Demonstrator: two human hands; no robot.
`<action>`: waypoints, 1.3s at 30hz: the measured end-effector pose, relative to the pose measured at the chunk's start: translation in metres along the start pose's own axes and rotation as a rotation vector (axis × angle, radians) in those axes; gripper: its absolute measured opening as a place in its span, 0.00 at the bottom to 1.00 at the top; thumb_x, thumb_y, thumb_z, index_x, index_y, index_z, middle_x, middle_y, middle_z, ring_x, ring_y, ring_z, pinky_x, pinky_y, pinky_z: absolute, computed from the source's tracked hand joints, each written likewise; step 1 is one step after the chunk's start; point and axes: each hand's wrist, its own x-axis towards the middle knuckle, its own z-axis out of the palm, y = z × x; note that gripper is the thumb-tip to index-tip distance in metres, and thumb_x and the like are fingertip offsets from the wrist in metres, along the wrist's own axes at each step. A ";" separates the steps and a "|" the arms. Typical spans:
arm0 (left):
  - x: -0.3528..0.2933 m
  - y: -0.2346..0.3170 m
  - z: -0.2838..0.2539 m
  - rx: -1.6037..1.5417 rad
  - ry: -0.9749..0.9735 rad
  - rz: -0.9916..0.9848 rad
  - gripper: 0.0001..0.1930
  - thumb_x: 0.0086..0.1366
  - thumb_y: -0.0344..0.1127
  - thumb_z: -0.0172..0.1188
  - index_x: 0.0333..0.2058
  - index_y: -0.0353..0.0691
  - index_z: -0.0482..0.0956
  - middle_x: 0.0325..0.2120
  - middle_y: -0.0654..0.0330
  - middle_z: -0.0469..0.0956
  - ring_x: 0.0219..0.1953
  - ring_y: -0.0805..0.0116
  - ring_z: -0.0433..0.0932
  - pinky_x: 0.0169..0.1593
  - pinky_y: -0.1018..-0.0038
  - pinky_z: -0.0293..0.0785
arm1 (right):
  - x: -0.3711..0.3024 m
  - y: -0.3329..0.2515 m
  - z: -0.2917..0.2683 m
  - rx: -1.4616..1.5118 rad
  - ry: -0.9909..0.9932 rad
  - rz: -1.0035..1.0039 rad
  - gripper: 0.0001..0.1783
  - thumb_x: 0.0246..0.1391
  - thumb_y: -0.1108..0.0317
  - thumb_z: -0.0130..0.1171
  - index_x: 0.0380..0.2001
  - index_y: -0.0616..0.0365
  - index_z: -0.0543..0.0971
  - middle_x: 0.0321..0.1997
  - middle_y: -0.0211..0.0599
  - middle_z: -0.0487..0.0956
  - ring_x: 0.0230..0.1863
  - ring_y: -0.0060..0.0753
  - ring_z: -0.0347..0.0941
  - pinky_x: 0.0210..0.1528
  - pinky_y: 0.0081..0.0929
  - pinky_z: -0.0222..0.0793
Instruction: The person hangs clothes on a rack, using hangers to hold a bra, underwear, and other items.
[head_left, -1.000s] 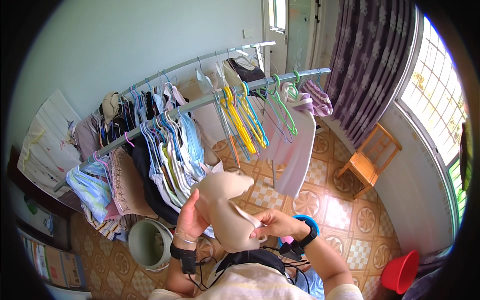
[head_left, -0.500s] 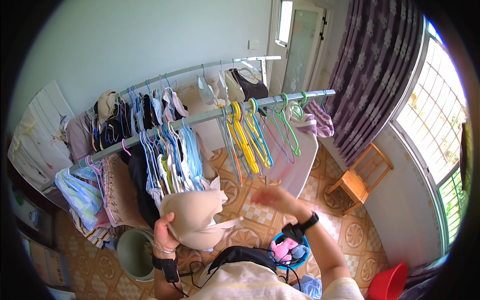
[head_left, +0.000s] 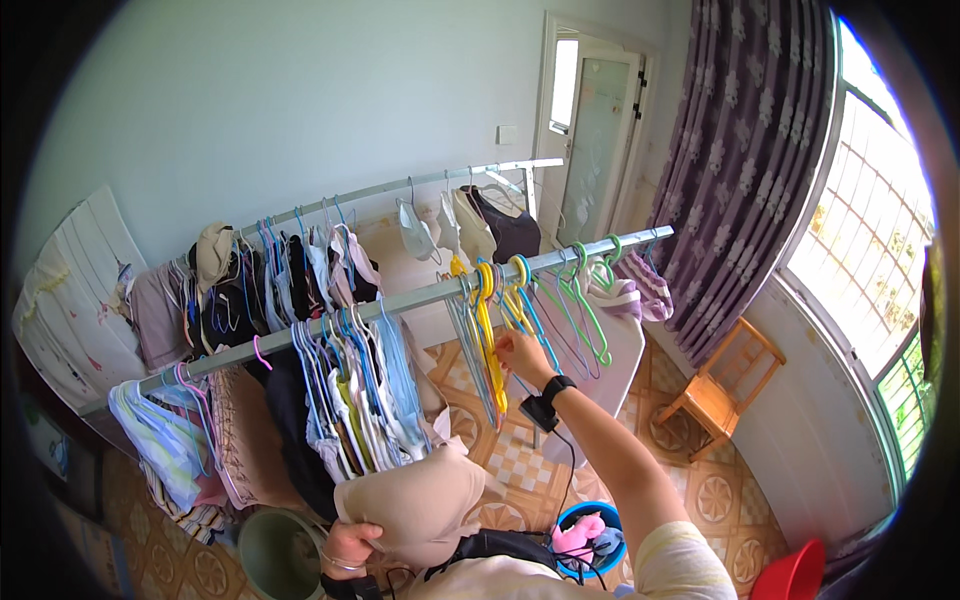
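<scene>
A beige bra point(head_left: 415, 505) with moulded cups hangs in front of my body, held at its left edge by my left hand point(head_left: 352, 548), thumb over the fabric. My right hand point(head_left: 522, 358) reaches forward among the empty hangers on the near metal rail point(head_left: 425, 293). Its bent fingers are closed at a yellow clothes hanger point(head_left: 486, 318), whose hook is on the rail. Grey hangers are left of it; more yellow, blue and green hangers point(head_left: 590, 315) are right of it. The exact contact of the fingertips is partly hidden.
Clothes on hangers point(head_left: 370, 400) crowd the rail's left half; a second loaded rail point(head_left: 380, 195) runs behind. A green bucket point(head_left: 270, 555), a blue basin point(head_left: 612, 560) with a pink plush toy, and a red basin point(head_left: 790, 575) stand on the floor. A wooden chair point(head_left: 720, 395) is at right.
My right hand has moved forward and up from above the floor to the yellow hangers. The bra in my left hand sits lower in view, and the rails also appear lower as the view tilts.
</scene>
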 end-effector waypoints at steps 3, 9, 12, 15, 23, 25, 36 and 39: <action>-0.002 0.001 0.003 0.024 0.007 -0.012 0.30 0.45 0.18 0.57 0.52 0.33 0.70 0.46 0.54 0.76 0.51 0.57 0.74 0.58 0.62 0.67 | 0.003 0.004 0.009 0.156 -0.113 0.131 0.07 0.52 0.70 0.56 0.31 0.63 0.77 0.24 0.34 0.79 0.25 0.24 0.79 0.26 0.23 0.75; 0.005 0.004 0.010 0.073 -0.041 -0.032 0.30 0.46 0.19 0.58 0.53 0.34 0.69 0.47 0.54 0.76 0.51 0.58 0.74 0.58 0.62 0.66 | 0.000 0.008 0.014 0.356 0.059 0.205 0.11 0.59 0.65 0.48 0.34 0.62 0.74 0.22 0.36 0.77 0.18 0.25 0.73 0.20 0.26 0.71; 0.007 0.007 0.014 0.111 -0.073 0.000 0.30 0.47 0.19 0.58 0.54 0.34 0.69 0.46 0.55 0.76 0.51 0.59 0.74 0.57 0.63 0.67 | -0.013 0.003 -0.008 0.354 0.228 0.329 0.11 0.61 0.66 0.43 0.35 0.63 0.71 0.20 0.36 0.75 0.14 0.24 0.68 0.15 0.24 0.66; 0.011 0.007 0.017 0.114 -0.089 -0.028 0.30 0.47 0.19 0.58 0.54 0.35 0.69 0.46 0.55 0.76 0.51 0.59 0.74 0.57 0.63 0.67 | -0.015 0.014 -0.034 0.276 0.287 0.270 0.10 0.61 0.67 0.42 0.34 0.62 0.71 0.21 0.37 0.76 0.13 0.24 0.67 0.15 0.24 0.64; 0.015 -0.005 0.020 0.128 -0.108 -0.064 0.30 0.49 0.21 0.60 0.54 0.35 0.68 0.48 0.55 0.75 0.52 0.60 0.73 0.58 0.64 0.66 | -0.020 -0.007 -0.058 0.269 0.266 0.139 0.10 0.60 0.69 0.42 0.30 0.61 0.71 0.21 0.35 0.77 0.14 0.20 0.64 0.16 0.19 0.59; 0.020 -0.007 0.027 0.125 -0.103 -0.040 0.29 0.49 0.27 0.62 0.53 0.31 0.69 0.47 0.52 0.76 0.51 0.56 0.74 0.57 0.61 0.67 | -0.027 -0.011 -0.064 0.307 0.234 0.161 0.09 0.60 0.69 0.43 0.31 0.62 0.72 0.22 0.34 0.77 0.13 0.19 0.64 0.16 0.19 0.59; 0.063 0.018 0.077 0.005 -0.103 0.076 0.30 0.59 0.41 0.61 0.56 0.33 0.65 0.51 0.52 0.73 0.52 0.56 0.73 0.57 0.60 0.68 | -0.256 -0.117 -0.137 0.507 0.280 0.230 0.08 0.58 0.75 0.47 0.30 0.64 0.76 0.16 0.30 0.73 0.14 0.12 0.60 0.15 0.14 0.48; 0.072 0.026 0.107 0.016 -0.115 0.147 0.31 0.59 0.42 0.61 0.58 0.35 0.63 0.53 0.52 0.71 0.55 0.55 0.71 0.60 0.59 0.65 | -0.312 -0.129 -0.155 0.593 0.267 0.305 0.09 0.61 0.75 0.45 0.31 0.64 0.75 0.15 0.31 0.73 0.12 0.10 0.52 0.14 0.12 0.43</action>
